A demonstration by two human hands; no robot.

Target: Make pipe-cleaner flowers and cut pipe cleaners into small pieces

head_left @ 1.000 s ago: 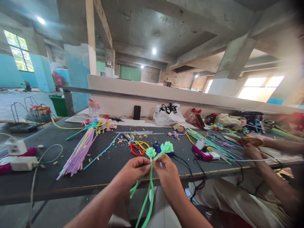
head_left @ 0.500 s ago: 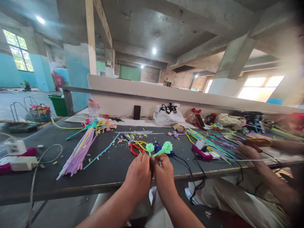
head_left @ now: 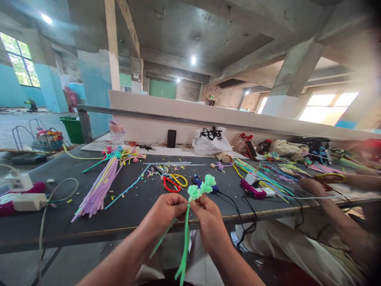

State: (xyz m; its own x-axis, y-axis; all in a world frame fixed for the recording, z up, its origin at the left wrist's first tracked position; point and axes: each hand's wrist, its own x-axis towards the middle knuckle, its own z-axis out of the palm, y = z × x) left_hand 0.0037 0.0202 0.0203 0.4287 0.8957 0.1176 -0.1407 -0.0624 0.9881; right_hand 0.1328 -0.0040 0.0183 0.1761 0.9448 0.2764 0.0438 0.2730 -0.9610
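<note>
- Closest to me, the green stems (head_left: 185, 244) hang down below the hands, over the edge of the black table (head_left: 127, 216). They look thin, fuzzy and bendy, so I think they would flop if I held only one end.
- The left hand (head_left: 165, 210) has its thumb and fingers pinched together. I think they are clamped on a green strand, but the hand hides the exact spot.
- The right hand (head_left: 208, 216) has its thumb and fingers closed on the green fuzzy piece, just under its puffy tops (head_left: 196, 192).
- That piece is up in the air between the two hands, above the front of the table. I guess it is very light and not slippery, because fuzz grips well.
- The tops look soft and squashy. I would not squeeze them; I would pinch the stems right below, where they come together.
- Past the hands lie scissors with a red loop (head_left: 170, 184) and a yellow loop, with little cut bits near them.
- To the left I see a bundle of purple stems (head_left: 99, 186).
- Well off to the right is a co-worker's hand (head_left: 315, 186).
- At the back, a white bag (head_left: 205, 146) and a dark phone (head_left: 171, 139) stand by the low wall.
</note>
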